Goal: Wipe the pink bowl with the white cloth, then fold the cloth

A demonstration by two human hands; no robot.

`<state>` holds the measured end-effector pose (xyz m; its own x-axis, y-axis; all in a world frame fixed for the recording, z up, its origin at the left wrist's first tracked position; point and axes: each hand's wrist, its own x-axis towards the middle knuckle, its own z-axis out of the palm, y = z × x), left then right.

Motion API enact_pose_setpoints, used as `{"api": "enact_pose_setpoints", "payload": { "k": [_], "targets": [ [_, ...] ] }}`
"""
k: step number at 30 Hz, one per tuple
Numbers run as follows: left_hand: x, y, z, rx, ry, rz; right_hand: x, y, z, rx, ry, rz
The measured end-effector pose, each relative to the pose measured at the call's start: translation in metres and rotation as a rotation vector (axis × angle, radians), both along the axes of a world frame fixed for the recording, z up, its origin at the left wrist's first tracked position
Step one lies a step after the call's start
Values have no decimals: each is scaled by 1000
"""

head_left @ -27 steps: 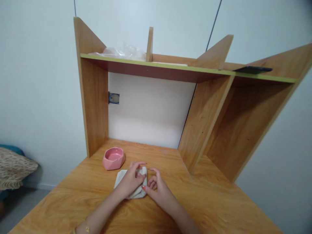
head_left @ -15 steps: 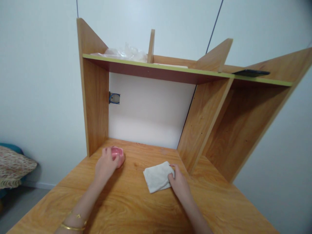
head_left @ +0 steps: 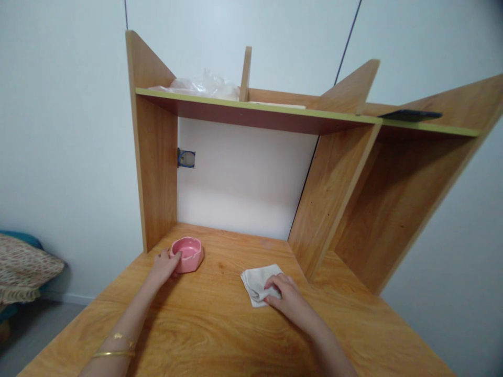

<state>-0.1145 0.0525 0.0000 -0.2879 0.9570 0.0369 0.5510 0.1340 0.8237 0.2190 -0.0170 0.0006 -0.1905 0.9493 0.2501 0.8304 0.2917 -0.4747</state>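
The left hand [head_left: 163, 264] touches the left side of the pink bowl [head_left: 187, 254], with the thumb at the rim; I cannot tell if it really pinches it. The bowl stands on the surface [head_left: 220, 324], near the left wall of the shelf [head_left: 157, 173]. The right hand [head_left: 288, 298] lies on the folded cloth [head_left: 255, 280], fingers together and pressing down, well apart from the bowl. I think the bowl needs a firm hold, because it looks smooth, and the cloth needs flat pressure so the folds do not open.
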Motion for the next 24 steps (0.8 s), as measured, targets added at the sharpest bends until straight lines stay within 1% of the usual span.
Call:
{"api": "enact_pose_setpoints", "payload": {
  "k": [2,5,9,11,12,13,15,16,18,20,22,24],
  "targets": [
    [2,2,-1,-65,-121,25,0,5,-2,49,67,-14],
    [6,3,-1,-103,-265,41,-6,10,-6,160,186,-103],
    [18,-2,6,-117,-419,-2,-15,9,-10,285,315,-212],
    [28,-7,9,-112,-491,-67,-17,7,-9,330,356,-252],
    [34,-10,9,-111,-537,-114,-17,6,-8,348,373,-265],
    [41,-13,9,-101,-619,-189,-18,5,-7,362,385,-270],
    [57,-18,4,-105,-740,-324,-20,3,-5,381,400,-256],
    [65,-21,1,-86,-758,-364,-21,2,-3,386,403,-237],
    [80,-26,-6,-68,-714,-411,-25,-1,0,391,401,-186],
    [92,-31,-11,-45,-607,-407,-31,-4,2,393,394,-122],
    [100,-37,-11,2,-497,-418,-38,-7,4,384,389,-50],
    [103,-43,-8,65,-398,-431,-43,-9,4,367,370,10]
  ]
}}
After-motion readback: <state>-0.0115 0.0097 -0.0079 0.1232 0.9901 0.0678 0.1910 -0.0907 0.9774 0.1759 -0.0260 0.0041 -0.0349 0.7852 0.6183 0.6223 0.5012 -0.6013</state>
